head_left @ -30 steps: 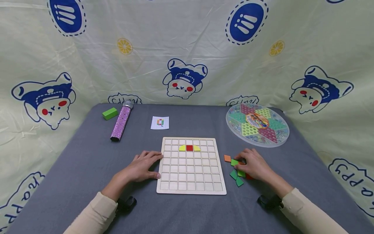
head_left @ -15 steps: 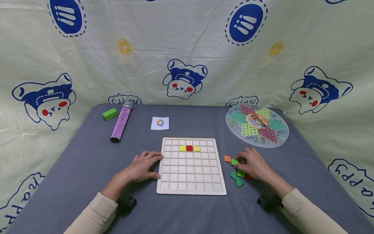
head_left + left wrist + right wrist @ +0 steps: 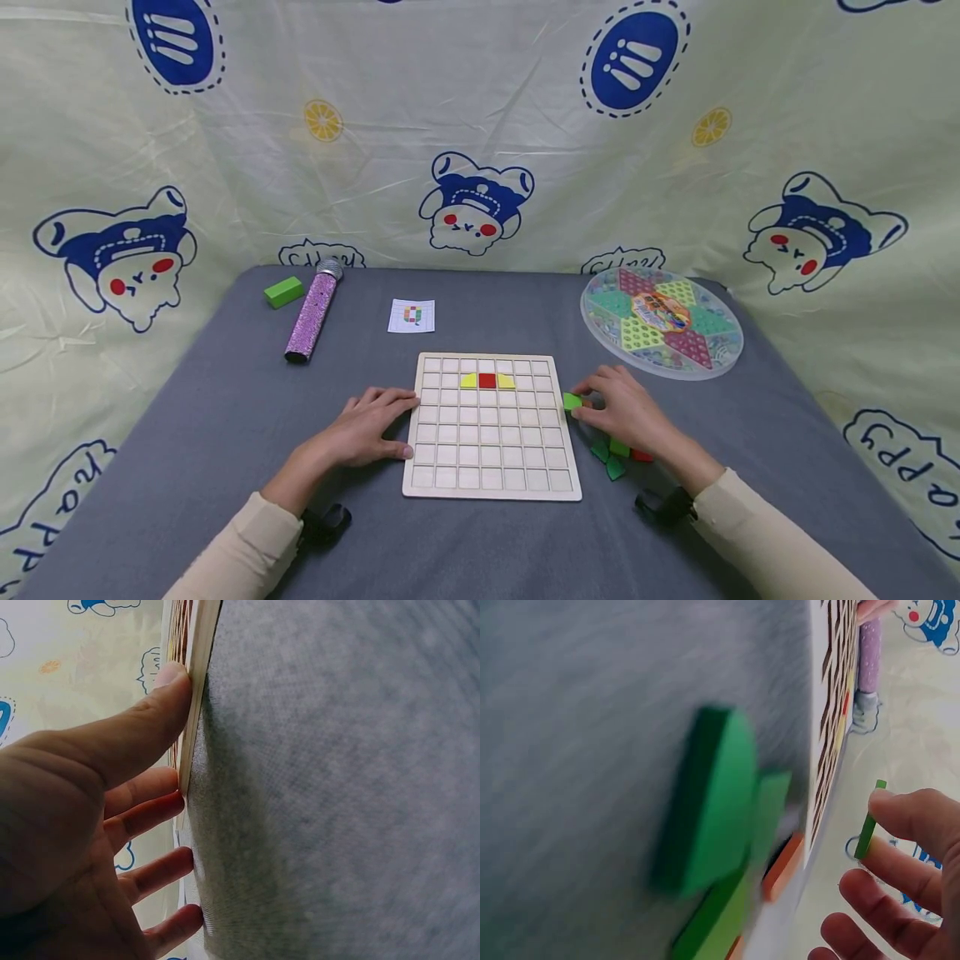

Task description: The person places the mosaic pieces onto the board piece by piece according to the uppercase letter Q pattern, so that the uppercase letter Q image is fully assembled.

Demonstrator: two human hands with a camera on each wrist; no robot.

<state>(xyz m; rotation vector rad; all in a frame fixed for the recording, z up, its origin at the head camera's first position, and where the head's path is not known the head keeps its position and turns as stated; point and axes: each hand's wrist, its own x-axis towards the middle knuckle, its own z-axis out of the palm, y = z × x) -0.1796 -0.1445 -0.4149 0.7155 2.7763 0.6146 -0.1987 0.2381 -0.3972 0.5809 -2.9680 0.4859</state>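
Note:
A wooden grid board [image 3: 491,493] lies in the middle of the table. In one of its upper rows a red square tile [image 3: 487,381] sits between two yellow tiles [image 3: 468,382]. My left hand [image 3: 367,429] rests at the board's left edge, thumb and fingertips against its side. Just off the right edge, my right hand [image 3: 622,408] pinches a light green tile [image 3: 572,402] between thumb and index finger; the right wrist view shows this tile [image 3: 870,821] edge-on, raised. Beneath that hand lie dark green tiles [image 3: 615,468], another light green tile [image 3: 619,447] and a partly hidden red piece [image 3: 642,456].
An orange tile [image 3: 784,868] lies among the loose pieces. Behind the board is a small card [image 3: 411,316] with a coloured pattern. A glittery purple microphone [image 3: 311,321] and a green block [image 3: 283,292] lie back left; a round Chinese checkers board [image 3: 641,333] lies back right.
My right hand has lifted the light green tile from the loose pieces and carried it left and slightly away, toward the board's right edge. My left hand stays in place.

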